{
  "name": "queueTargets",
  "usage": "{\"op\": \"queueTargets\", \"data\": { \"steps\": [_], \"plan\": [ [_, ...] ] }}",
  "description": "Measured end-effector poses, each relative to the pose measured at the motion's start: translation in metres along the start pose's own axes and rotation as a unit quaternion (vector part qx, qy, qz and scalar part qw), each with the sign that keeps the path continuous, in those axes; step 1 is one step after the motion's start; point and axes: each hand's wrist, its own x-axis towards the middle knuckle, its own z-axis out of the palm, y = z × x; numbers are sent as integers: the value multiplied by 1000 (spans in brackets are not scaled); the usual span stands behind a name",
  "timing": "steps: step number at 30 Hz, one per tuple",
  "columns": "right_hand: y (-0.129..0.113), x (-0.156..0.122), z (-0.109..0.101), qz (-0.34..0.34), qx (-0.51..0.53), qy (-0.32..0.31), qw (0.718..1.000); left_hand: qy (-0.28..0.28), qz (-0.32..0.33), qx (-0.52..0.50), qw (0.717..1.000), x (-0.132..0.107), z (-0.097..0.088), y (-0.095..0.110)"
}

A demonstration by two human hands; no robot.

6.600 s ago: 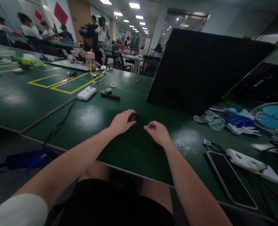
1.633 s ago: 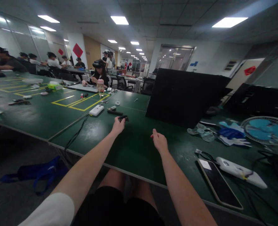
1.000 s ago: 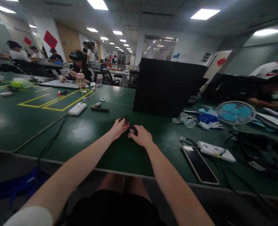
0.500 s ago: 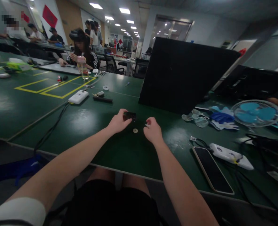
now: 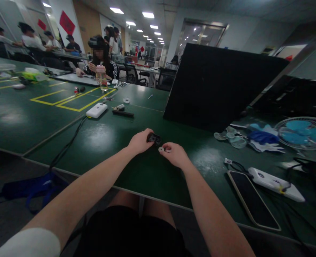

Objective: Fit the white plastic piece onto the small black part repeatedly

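My left hand (image 5: 141, 140) is closed around a small black box-like part (image 5: 154, 138), which is tilted so that a detailed face shows. Close to its right, my right hand (image 5: 174, 153) has thumb and forefinger at the edge of a pale round disc (image 5: 161, 149) with a hole in the middle. A small white piece also shows between the fingers of that hand, too small to name. Both hands are low over the green table (image 5: 147, 175), with a slight gap between them.
A black panel (image 5: 214, 85) stands beyond my hands. To the right are a phone (image 5: 253, 200), a white power bank (image 5: 275, 184) with cables, gloves (image 5: 265, 137) and a blue fan (image 5: 305, 132). Another power bank (image 5: 96, 110) and a black bar (image 5: 123, 113) lie left. A person (image 5: 101, 57) sits opposite.
My right hand has moved left and down to the disc, which lay apart from it on the table before. My left hand has tilted the black part. The whole view has shifted slightly.
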Motion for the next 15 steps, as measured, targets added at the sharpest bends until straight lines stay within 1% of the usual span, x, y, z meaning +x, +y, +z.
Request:
{"op": "queueTargets", "data": {
  "steps": [3, 6, 8, 10, 12, 15],
  "plan": [
    [-3, -2, -3, 3, 48, 38, 998, -3, 15, 0, 1000, -3, 0, 4],
    [-9, -6, -6, -21, 83, 83, 993, -20, 17, -2, 1000, -5, -1, 7],
    [-13, -8, -6, -49, 79, 116, 989, -40, 29, -6, 999, -7, -2, 10],
    [-16, -8, -4, -80, 47, 144, 985, -58, 54, -15, 997, -8, -2, 12],
    [-17, -8, -1, -105, 13, 153, 983, -71, 82, -25, 994, -10, -3, 15],
    [-14, -6, 0, -113, -8, 135, 984, -80, 98, -32, 991, -11, -3, 17]
  ]
}}
